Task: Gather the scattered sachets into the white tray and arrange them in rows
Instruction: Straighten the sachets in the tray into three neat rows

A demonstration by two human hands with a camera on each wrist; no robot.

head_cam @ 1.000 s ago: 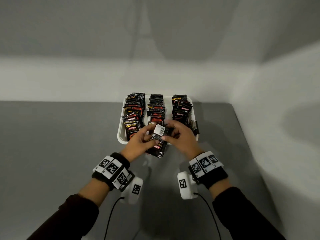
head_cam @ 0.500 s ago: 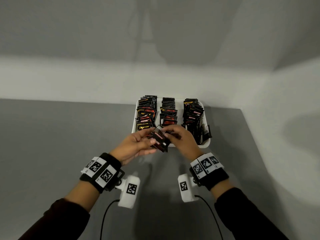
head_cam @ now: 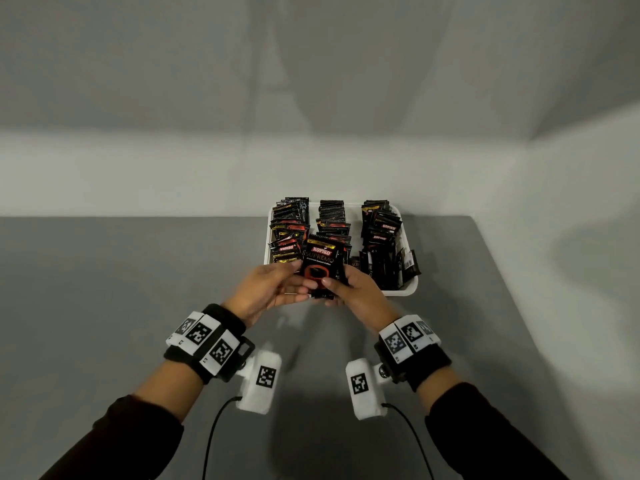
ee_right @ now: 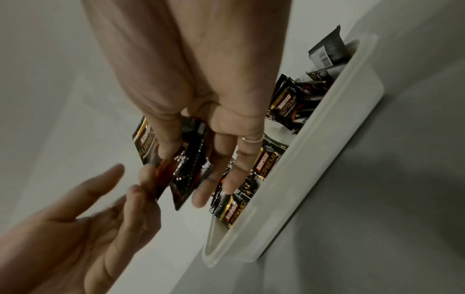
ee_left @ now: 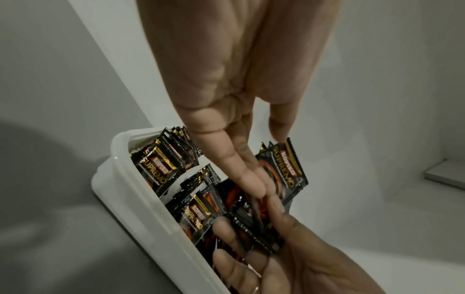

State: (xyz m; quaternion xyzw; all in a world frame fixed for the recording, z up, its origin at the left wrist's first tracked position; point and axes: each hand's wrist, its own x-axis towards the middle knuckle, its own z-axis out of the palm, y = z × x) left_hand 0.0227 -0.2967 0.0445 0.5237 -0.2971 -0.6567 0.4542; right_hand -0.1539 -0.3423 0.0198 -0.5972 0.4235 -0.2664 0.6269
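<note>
A white tray (head_cam: 408,289) sits at the table's far right and holds black sachets in three rows (head_cam: 332,220). Just in front of its near rim, my right hand (head_cam: 337,280) pinches a small stack of black sachets (head_cam: 322,268), thumb on the printed front, fingers behind. The stack stands upright, label toward me. My left hand (head_cam: 294,278) has its fingers stretched out, and their tips touch the stack's left edge. In the right wrist view the stack (ee_right: 181,165) hangs slightly fanned beside the tray (ee_right: 314,169). The left wrist view shows the tray rim (ee_left: 141,208) below the stack (ee_left: 254,224).
The near right corner of the tray holds looser, tilted sachets (head_cam: 384,268), and one leans over the right rim (head_cam: 412,261). The grey table (head_cam: 138,306) ends at walls behind and to the right. Cables (head_cam: 214,431) trail from both wrist cameras.
The stack has turned from barcode side up to its printed front facing me and upright. My left hand has loosened from holding it to touching its edge with straight fingers.
</note>
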